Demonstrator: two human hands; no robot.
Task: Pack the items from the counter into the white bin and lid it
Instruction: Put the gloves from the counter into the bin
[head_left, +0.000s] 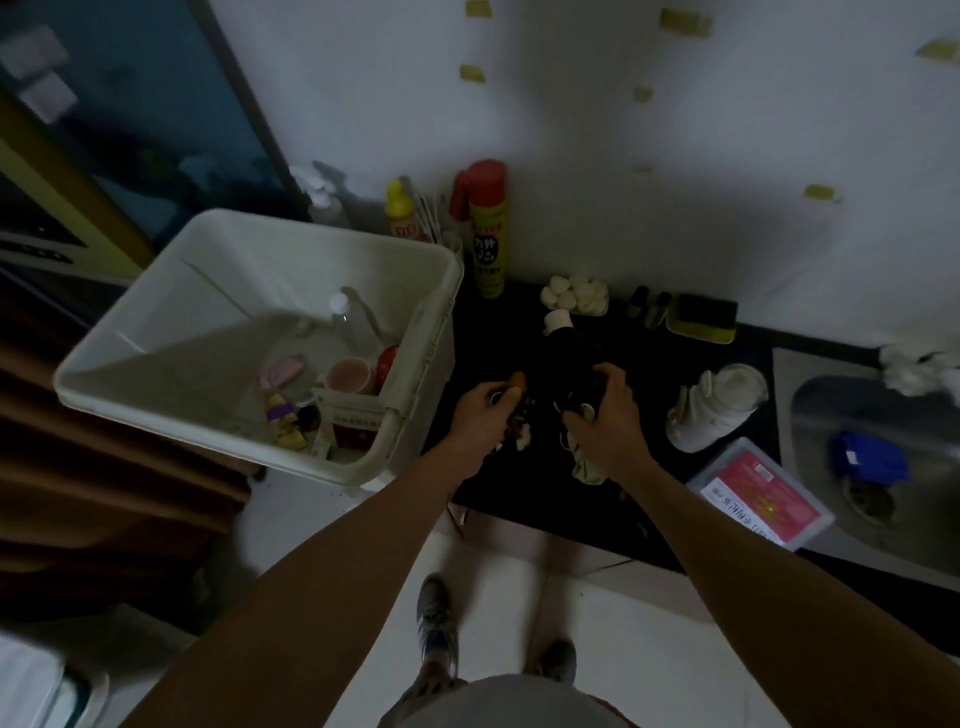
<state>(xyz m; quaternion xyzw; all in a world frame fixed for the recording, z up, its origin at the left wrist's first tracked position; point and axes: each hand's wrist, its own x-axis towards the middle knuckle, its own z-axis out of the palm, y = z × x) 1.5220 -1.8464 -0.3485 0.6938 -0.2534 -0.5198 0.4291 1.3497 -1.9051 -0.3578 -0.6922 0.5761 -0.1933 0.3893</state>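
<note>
The white bin (208, 291) stands open at the left end of the bench (654, 364), its near corner past the bench edge. It is a thin-walled tub with cups, a clear bottle and packets heaped in the near right corner, while the far left floor is bare. That is where there is room. I see no lid.

The sink (810, 415) bounds the bench on the right. The tall spray can (488, 244) stands upright against the wall just beside the bin's rim. It looks light and slick, is easy to knock over, and is best taken round the middle.

The white flask (717, 410) lies on its side. It looks stiff and may roll, so it should be held across the body. The flat box (761, 493) overhangs the front edge of the bench and could slide off if nudged.

The right hand (610, 415) has its grip clamped round what seems to be the lower end of a dark bottle (566, 348) with a pale cap. If this is glass it is heavy and fragile, so it should be lowered in rather than dropped. The light is too dim to be sure.

The cotton balls (574, 293) near the wall are soft and loose and need scooping up.

The left hand (485, 410) is just right of the bin wall, its grip pinched on a small orange piece (518, 382) and other bits too dark to name — the path over the rim is short and clear.
</note>
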